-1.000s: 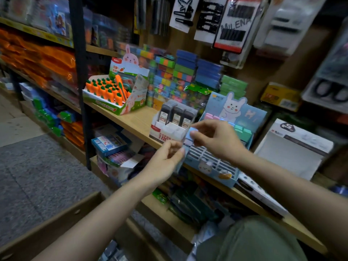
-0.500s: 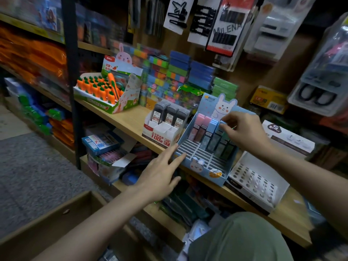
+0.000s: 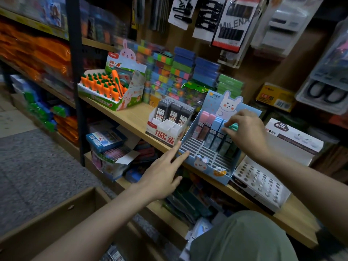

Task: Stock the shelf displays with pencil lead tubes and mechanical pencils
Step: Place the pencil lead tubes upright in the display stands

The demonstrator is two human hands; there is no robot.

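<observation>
A light-blue bunny display box stands on the wooden shelf, its back rows filled with pink, blue and green lead tubes and its front slots bare. My left hand is flat with straight fingers, the fingertips touching the box's front left corner. My right hand hovers over the tubes in the back row, fingers curled down onto a green-capped tube. To the left stands a white display box with black lead tubes.
A carrot-pen display sits further left on the shelf. A white tray with round holes lies to the right of the bunny box. Stacked colourful packs fill the shelf's back. A cardboard box stands on the floor at lower left.
My left hand has let go and spread flat, moving to the box's front corner. My right hand moved right and back to the tubes in the rear rows.
</observation>
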